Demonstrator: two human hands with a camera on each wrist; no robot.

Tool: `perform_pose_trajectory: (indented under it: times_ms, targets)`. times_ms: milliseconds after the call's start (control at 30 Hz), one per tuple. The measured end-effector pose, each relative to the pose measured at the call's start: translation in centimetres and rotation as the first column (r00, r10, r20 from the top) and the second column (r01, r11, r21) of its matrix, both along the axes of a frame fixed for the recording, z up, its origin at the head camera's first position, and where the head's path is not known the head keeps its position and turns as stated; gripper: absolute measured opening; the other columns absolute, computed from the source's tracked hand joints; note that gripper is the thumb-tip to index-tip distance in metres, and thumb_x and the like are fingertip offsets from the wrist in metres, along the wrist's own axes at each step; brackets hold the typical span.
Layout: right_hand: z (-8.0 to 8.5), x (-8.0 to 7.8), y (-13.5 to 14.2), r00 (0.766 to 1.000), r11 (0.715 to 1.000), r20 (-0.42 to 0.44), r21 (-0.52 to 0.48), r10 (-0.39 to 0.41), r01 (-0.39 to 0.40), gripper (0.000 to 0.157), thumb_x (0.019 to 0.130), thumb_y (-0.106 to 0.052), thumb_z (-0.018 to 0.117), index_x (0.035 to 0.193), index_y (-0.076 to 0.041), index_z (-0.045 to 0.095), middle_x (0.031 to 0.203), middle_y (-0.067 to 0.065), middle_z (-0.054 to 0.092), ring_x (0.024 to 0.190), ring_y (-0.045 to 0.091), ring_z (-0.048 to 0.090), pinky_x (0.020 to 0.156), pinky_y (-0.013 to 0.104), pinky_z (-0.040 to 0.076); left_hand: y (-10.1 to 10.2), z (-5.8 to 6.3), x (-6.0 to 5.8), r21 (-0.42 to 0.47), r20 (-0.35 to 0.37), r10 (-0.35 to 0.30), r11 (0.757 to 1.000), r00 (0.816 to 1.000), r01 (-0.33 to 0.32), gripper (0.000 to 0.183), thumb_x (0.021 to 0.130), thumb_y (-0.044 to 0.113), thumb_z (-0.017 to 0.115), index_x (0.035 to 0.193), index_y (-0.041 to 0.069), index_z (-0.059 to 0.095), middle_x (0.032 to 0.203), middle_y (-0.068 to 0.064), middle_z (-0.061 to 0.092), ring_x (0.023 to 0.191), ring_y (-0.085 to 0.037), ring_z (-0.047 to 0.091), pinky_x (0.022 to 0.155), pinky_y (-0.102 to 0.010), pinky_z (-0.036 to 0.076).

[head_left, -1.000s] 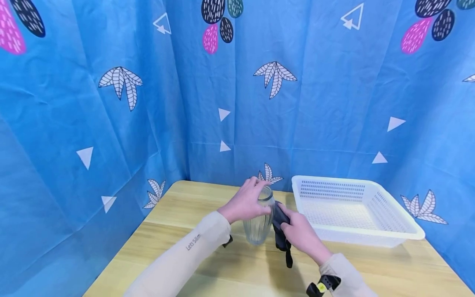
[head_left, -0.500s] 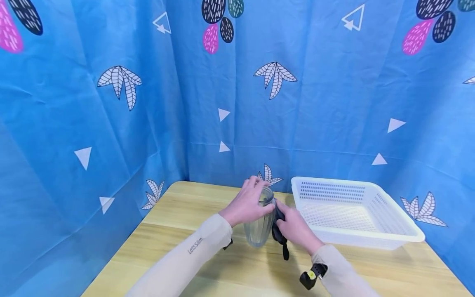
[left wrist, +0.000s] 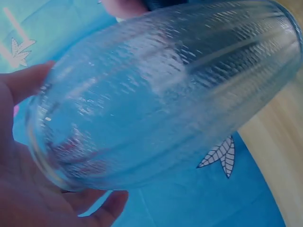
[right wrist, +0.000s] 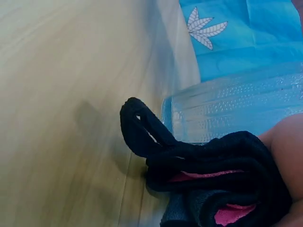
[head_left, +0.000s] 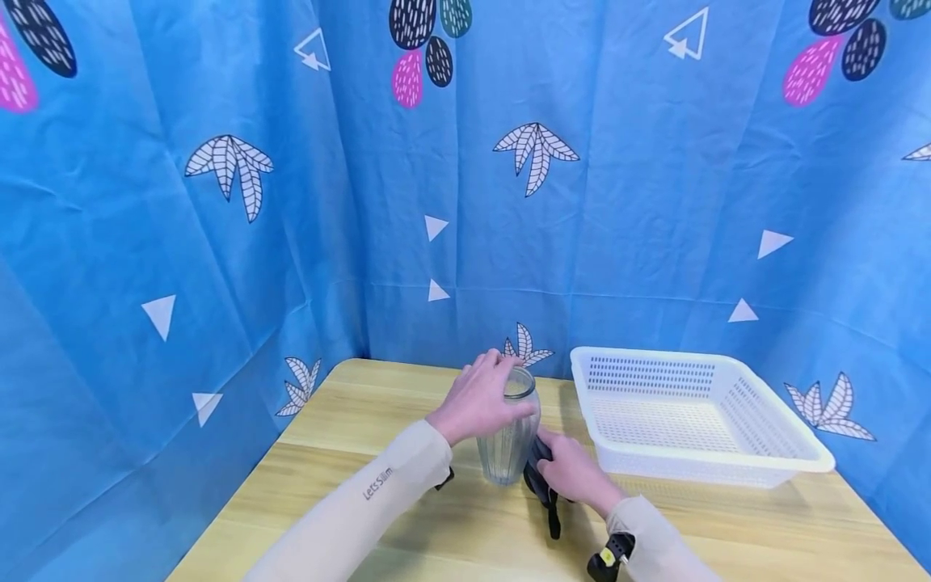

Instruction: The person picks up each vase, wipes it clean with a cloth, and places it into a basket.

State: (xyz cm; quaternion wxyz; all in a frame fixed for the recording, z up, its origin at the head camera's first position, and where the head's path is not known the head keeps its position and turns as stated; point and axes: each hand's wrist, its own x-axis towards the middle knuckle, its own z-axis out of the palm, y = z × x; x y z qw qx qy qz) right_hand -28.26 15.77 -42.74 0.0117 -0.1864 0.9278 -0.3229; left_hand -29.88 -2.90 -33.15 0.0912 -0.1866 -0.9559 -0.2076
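A clear ribbed glass vase stands on the table. My left hand grips it near the rim, thumb on the near side and fingers round the back. In the left wrist view the vase fills most of the frame, its mouth between thumb and fingers. Against the vase's right side, my right hand holds a folded black cloth. Up close in the right wrist view, the cloth shows a pink inner layer and a hanging loop. Most of the right fingers are hidden there.
Right of the hands, a white perforated plastic basket sits on the wooden table. A blue patterned curtain hangs behind the table and along its left side. Both wrists carry black straps.
My right hand and the cloth rise slightly toward the vase's upper side, then slide lower down along it. The left hand keeps its hold, and the vase stays in place.
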Motion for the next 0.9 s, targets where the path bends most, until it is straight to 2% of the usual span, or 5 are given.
perform_pose_trajectory:
  times_ms: [200, 400, 633, 767, 900]
  targets:
    - [0.4, 1.2, 0.1, 0.998, 1.000, 0.055, 0.000, -0.021, 0.021, 0.067, 0.090, -0.006, 0.061, 0.151, 0.005, 0.038, 0.129, 0.027, 0.062, 0.063, 0.017, 0.057, 0.063, 0.034, 0.048, 0.3, 0.3, 0.4, 0.020, 0.078, -0.036, 0.999, 0.996, 0.035, 0.078, 0.085, 0.046, 0.070, 0.152, 0.020, 0.043, 0.139, -0.004, 0.049, 0.117, -0.019, 0.051, 0.097, -0.040, 0.049]
    - [1.9, 2.4, -0.2, 0.998, 0.992, 0.034, -0.114, -0.055, 0.059, 0.065, 0.089, -0.001, 0.058, 0.151, 0.001, 0.041, 0.111, 0.025, 0.067, 0.046, 0.014, 0.047, 0.044, 0.031, 0.043, 0.2, -0.1, 0.5, 0.021, 0.081, -0.033, 0.999, 0.996, 0.031, 0.084, 0.081, 0.051, 0.072, 0.154, 0.023, 0.041, 0.145, -0.003, 0.044, 0.130, -0.020, 0.045, 0.103, -0.044, 0.046]
    - [5.2, 3.3, 0.1, 0.980, 0.989, -0.160, -0.108, -0.120, 0.103, 0.064, 0.089, -0.001, 0.058, 0.151, -0.001, 0.044, 0.136, 0.023, 0.060, 0.096, 0.025, 0.064, 0.079, 0.041, 0.052, 0.3, -0.5, 0.4, 0.147, 0.077, -0.016, 0.989, 0.997, 0.005, 0.072, 0.089, 0.060, 0.065, 0.152, 0.029, 0.046, 0.118, -0.005, 0.035, 0.106, -0.020, 0.044, 0.081, -0.037, 0.048]
    - [6.5, 3.4, 0.2, 0.969, 0.992, -0.224, -0.098, -0.103, 0.083, 0.064, 0.091, -0.003, 0.058, 0.152, -0.001, 0.040, 0.150, 0.022, 0.048, 0.125, 0.036, 0.058, 0.097, 0.052, 0.049, 0.2, -0.6, 0.3, 0.142, 0.063, -0.001, 0.990, 0.998, -0.008, 0.079, 0.086, 0.063, 0.069, 0.152, 0.025, 0.047, 0.118, -0.003, 0.041, 0.103, -0.019, 0.047, 0.084, -0.034, 0.045]
    - [7.9, 2.8, 0.2, 0.957, 0.998, -0.283, -0.045, -0.064, 0.053, 0.065, 0.091, -0.004, 0.059, 0.153, 0.002, 0.037, 0.154, 0.026, 0.040, 0.136, 0.043, 0.047, 0.106, 0.057, 0.043, 0.1, -0.2, 0.1, 0.114, 0.036, 0.006, 0.993, 0.999, -0.010, 0.086, 0.084, 0.065, 0.070, 0.154, 0.024, 0.043, 0.132, -0.005, 0.051, 0.119, -0.024, 0.052, 0.099, -0.041, 0.043]
